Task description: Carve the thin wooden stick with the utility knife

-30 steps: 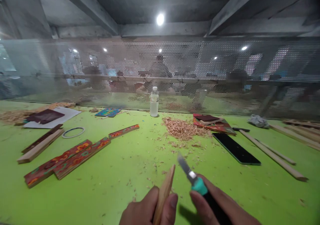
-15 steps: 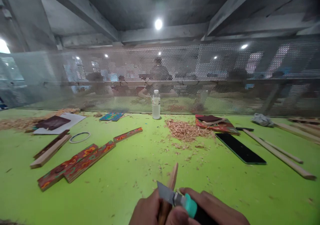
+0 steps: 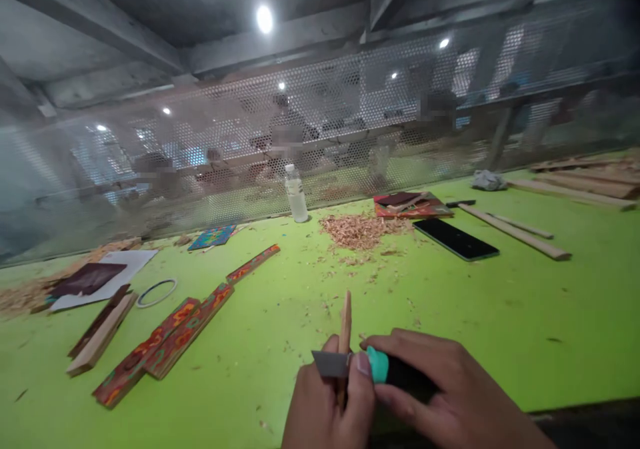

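Note:
Low in the head view, my left hand (image 3: 327, 402) is closed round a thin wooden stick (image 3: 345, 319) whose tapered tip points away from me. My right hand (image 3: 445, 389) grips a utility knife (image 3: 383, 367) by its black and teal handle. The knife's wide blade (image 3: 330, 364) lies crosswise over the stick, its tip pointing left. My left thumb presses at the base of the blade. Part of the handle is hidden inside my right hand.
Wood shavings (image 3: 356, 230) lie beyond my hands, with a water bottle (image 3: 296, 196) behind them. On the right are a black phone (image 3: 455, 239) and a long wooden stick (image 3: 515, 232). Painted wood strips (image 3: 190, 332) and a ring (image 3: 157, 293) lie left. A perforated screen (image 3: 225, 142) edges the green table.
The view has tilted and turned right. The knife blade, slanted before, now sits nearly level across the stick, and my left thumb shows against it. Both hands keep their holds.

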`<action>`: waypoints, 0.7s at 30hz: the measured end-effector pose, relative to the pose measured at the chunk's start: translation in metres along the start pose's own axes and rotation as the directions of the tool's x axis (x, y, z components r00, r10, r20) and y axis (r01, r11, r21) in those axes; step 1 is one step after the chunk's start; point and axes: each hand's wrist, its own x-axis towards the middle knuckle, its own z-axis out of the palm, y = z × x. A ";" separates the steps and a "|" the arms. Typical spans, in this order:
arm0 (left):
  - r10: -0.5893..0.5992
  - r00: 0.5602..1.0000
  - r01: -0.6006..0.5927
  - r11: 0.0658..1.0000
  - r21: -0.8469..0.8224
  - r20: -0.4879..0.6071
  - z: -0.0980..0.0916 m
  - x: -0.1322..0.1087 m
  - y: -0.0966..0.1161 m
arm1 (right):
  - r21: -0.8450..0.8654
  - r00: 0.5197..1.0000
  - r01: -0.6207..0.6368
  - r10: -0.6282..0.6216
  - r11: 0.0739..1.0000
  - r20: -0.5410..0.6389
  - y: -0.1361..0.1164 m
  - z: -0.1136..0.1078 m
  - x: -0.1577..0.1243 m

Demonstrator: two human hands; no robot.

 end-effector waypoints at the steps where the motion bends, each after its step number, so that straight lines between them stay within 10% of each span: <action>1: 0.002 1.000 -0.002 1.000 -0.009 0.008 -0.001 -0.001 0.002 | 0.010 1.000 -0.019 0.019 1.000 0.003 -0.001 0.000 0.000; 21: 0.171 0.983 -0.152 0.962 -0.226 0.068 -0.012 -0.001 0.013 | 0.027 0.999 0.024 -0.023 0.999 -0.040 0.005 -0.002 -0.002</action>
